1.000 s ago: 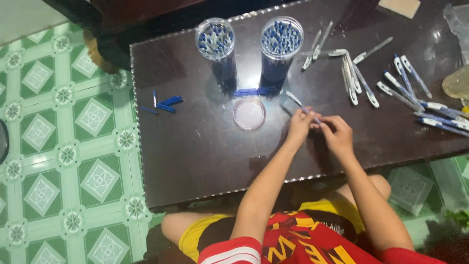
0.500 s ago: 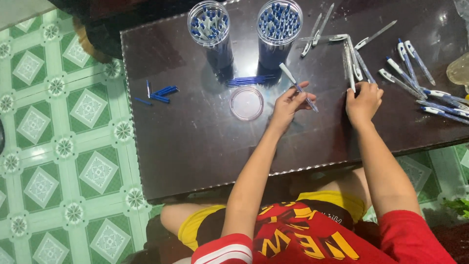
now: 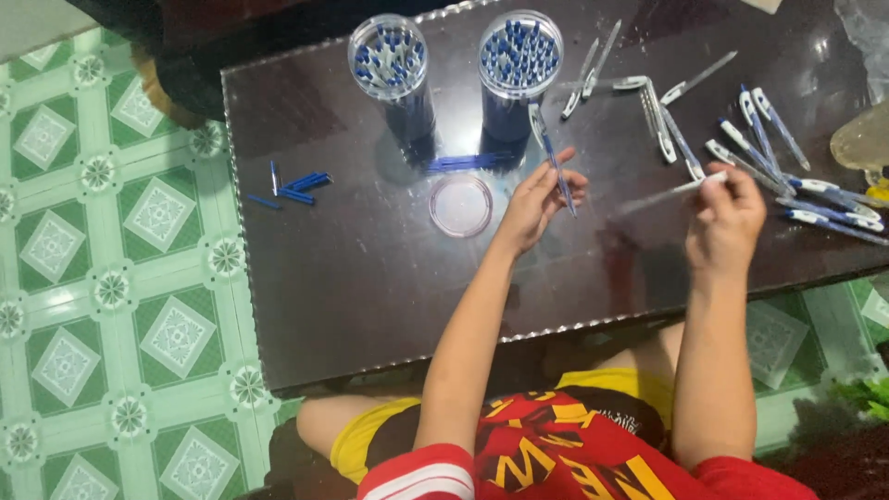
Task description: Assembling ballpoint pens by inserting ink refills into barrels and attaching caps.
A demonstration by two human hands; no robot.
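Left hand (image 3: 537,199) grips one pen (image 3: 553,159); right hand (image 3: 727,218) pinches one clear barrel (image 3: 669,193); two tubs (image 3: 520,54) behind.

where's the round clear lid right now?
Head view: the round clear lid lies flat on the dark table, just left of the left hand, below the two clear tubes.

Two clear cylindrical tubs stand upright at the table's far edge, near twelve o'clock. The left tub (image 3: 390,57) holds loosely packed blue-tipped pieces; the right tub (image 3: 520,54), just beside it at its three o'clock, is densely filled with blue. A round clear lid (image 3: 460,206) lies flat at six o'clock of the pair. No labels, signs or screens are visible.
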